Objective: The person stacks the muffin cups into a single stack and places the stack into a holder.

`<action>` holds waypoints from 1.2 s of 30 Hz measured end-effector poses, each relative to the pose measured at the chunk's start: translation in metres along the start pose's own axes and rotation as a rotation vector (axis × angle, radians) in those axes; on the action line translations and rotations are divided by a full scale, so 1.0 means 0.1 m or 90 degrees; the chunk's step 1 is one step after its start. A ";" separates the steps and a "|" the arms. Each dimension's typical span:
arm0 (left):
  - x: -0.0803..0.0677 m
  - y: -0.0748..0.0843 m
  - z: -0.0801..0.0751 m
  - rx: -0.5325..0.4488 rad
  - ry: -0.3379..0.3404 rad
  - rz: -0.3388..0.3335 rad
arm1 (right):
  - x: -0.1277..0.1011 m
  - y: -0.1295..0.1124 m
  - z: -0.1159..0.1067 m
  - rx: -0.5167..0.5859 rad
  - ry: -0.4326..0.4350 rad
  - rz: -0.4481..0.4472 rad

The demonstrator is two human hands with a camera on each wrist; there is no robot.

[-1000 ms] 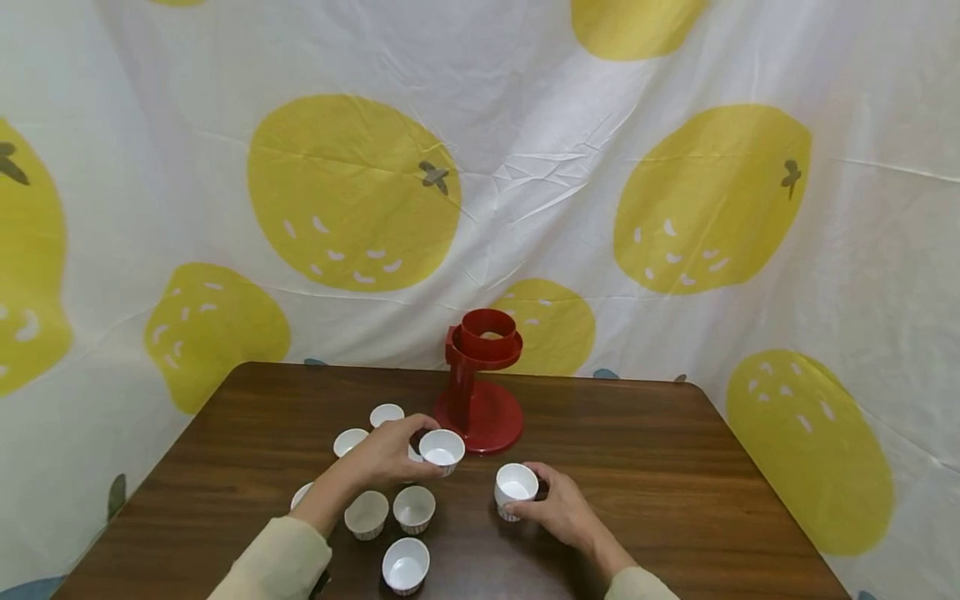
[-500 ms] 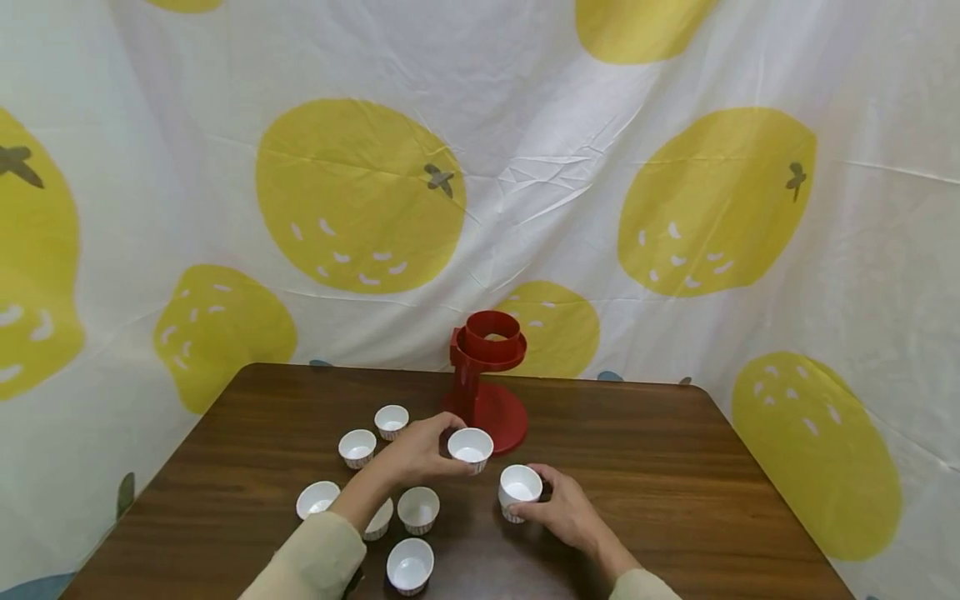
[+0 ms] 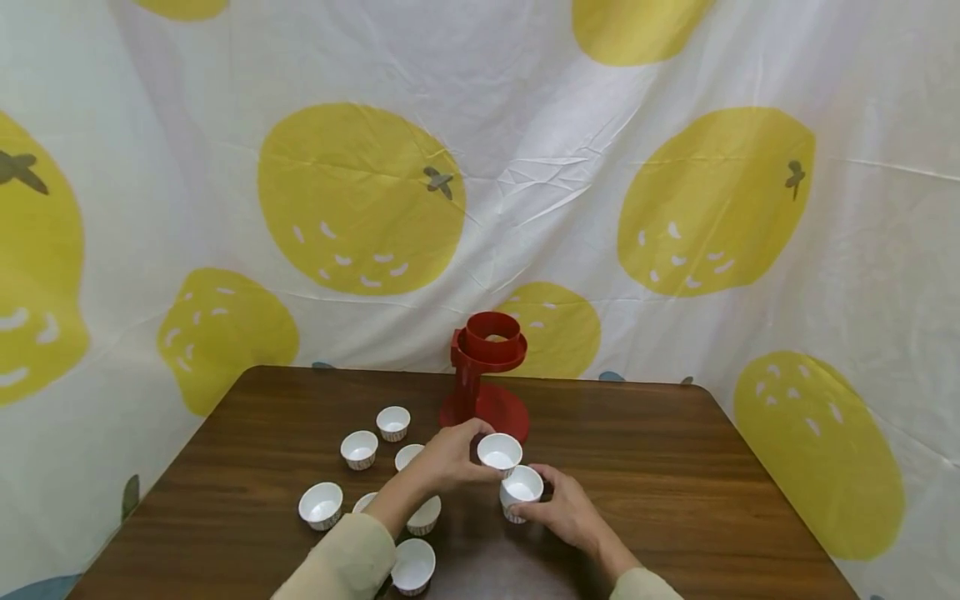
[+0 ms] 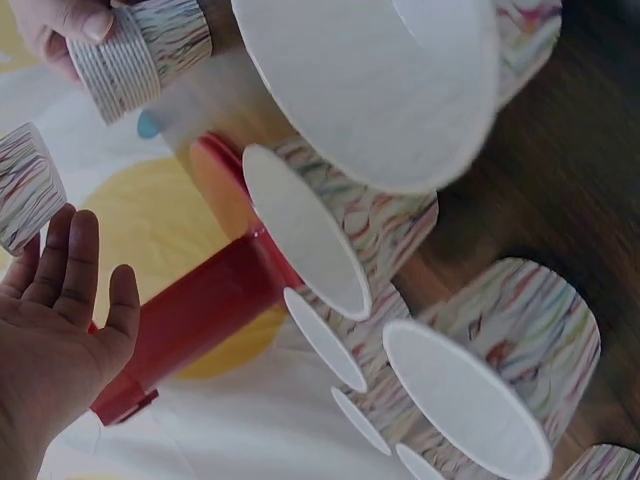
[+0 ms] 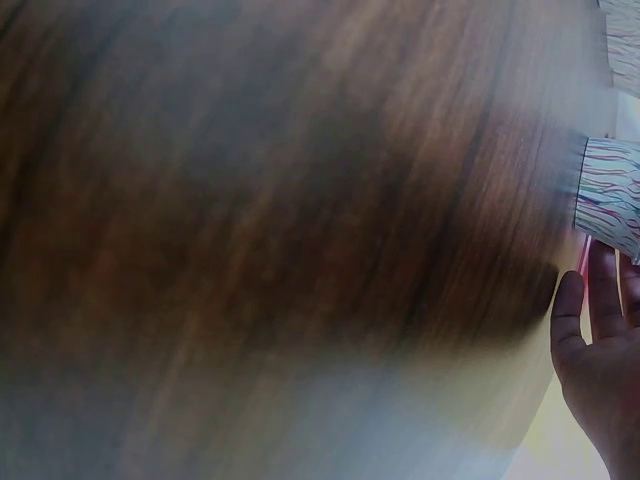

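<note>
L hand pinches a small white paper cup by the rim, held just off the counter and right above and behind a 2nd cup. That 2nd cup sits on the counter w/ the R hand curled round its side, steadying it. The 2 cups look nearly touching, upper one offset a bit toward the back. Not nested yet, as far as the head view shows.

Looks like stacking is at the very start: 1 cup about to go into another, nothing yet piled up. The red stand w/ its ring on top sits behind the hands, ring looks empty from here.

Left to gather: approx 6 loose cups on the L side of the counter. 2 at the back, 1 near the L edge, 1 closest to the person, and a couple partly hidden under the L forearm, so can't count those for sure.

Wrist views: L one shows striped cup sides close up and the red stand; R one is mostly blurred wood.
</note>
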State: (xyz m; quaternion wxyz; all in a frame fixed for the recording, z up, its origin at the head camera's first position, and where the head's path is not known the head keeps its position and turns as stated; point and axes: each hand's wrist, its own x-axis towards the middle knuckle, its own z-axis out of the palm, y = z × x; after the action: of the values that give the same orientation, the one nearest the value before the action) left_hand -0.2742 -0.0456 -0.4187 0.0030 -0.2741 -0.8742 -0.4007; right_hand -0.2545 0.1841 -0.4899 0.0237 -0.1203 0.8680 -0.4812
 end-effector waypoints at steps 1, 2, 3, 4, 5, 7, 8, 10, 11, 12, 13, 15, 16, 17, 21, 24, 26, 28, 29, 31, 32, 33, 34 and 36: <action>0.00 0.01 0.02 0.000 0.000 -0.003 | 0.00 0.00 0.00 0.001 0.000 0.001; 0.01 0.01 0.03 0.002 -0.002 -0.009 | 0.00 0.00 0.00 0.002 0.000 0.001; 0.02 0.02 0.05 0.004 -0.002 -0.014 | 0.00 -0.01 0.00 0.004 -0.001 0.001; 0.02 0.03 0.06 0.005 -0.001 -0.014 | 0.00 -0.01 -0.01 0.007 -0.001 0.001; 0.02 0.04 0.08 0.005 0.000 -0.014 | -0.01 -0.01 -0.01 0.011 -0.001 0.001; 0.03 0.05 0.11 0.008 -0.001 -0.017 | -0.01 -0.01 -0.01 0.016 -0.001 0.001; 0.04 0.05 0.13 0.009 0.000 -0.017 | -0.01 -0.01 -0.01 0.017 0.000 0.000; 0.05 0.06 0.17 0.010 0.001 -0.016 | -0.01 -0.01 -0.01 0.016 0.001 -0.001; 0.06 0.06 0.19 0.010 0.000 -0.019 | -0.01 -0.01 -0.01 0.014 0.001 -0.001; 0.07 0.06 0.21 0.013 -0.002 -0.022 | -0.01 0.00 -0.02 0.014 0.001 -0.002; 0.07 0.06 0.23 0.015 -0.003 -0.023 | -0.01 0.00 -0.02 0.014 0.000 -0.004; 0.08 0.06 0.26 0.018 -0.008 -0.027 | -0.01 0.00 -0.01 0.014 -0.002 -0.007; 0.09 0.06 0.27 0.020 -0.010 -0.028 | -0.01 0.00 -0.01 0.016 -0.003 -0.008; 0.09 0.06 0.28 0.023 -0.012 -0.026 | -0.02 0.00 -0.01 0.017 -0.004 -0.009; 0.12 0.07 0.32 0.038 -0.022 -0.023 | -0.02 0.00 -0.01 0.024 -0.002 -0.012; 0.13 0.08 0.33 0.048 -0.027 -0.019 | -0.01 0.01 -0.01 0.026 0.002 -0.012; 0.14 0.09 0.34 0.054 -0.028 -0.015 | -0.01 0.01 0.00 0.026 0.003 -0.015; 0.14 0.10 0.35 0.058 -0.027 -0.010 | -0.01 0.03 0.00 0.023 0.002 -0.014; 0.13 0.10 0.35 0.059 -0.026 -0.010 | 0.00 0.03 0.00 0.023 0.002 -0.014; 0.13 0.09 0.36 0.063 -0.024 -0.011 | 0.00 0.03 0.00 0.020 0.001 -0.013; 0.13 0.08 0.37 0.064 -0.024 -0.010 | 0.01 0.04 0.00 0.018 0.000 -0.011; 0.13 0.08 0.37 0.064 -0.025 -0.010 | 0.01 0.04 0.00 0.017 -0.001 -0.009; 0.13 0.07 0.37 0.064 -0.026 -0.011 | 0.01 0.05 0.00 0.018 -0.002 -0.009; 0.12 0.06 0.37 0.065 -0.028 -0.012 | 0.02 0.06 0.00 0.016 -0.004 -0.011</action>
State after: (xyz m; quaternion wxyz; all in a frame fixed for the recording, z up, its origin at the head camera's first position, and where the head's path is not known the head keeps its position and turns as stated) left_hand -0.2736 -0.0103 -0.4368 -0.0059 -0.2742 -0.8959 -0.3496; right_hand -0.2571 0.1866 -0.4944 0.0236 -0.1287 0.8607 -0.4921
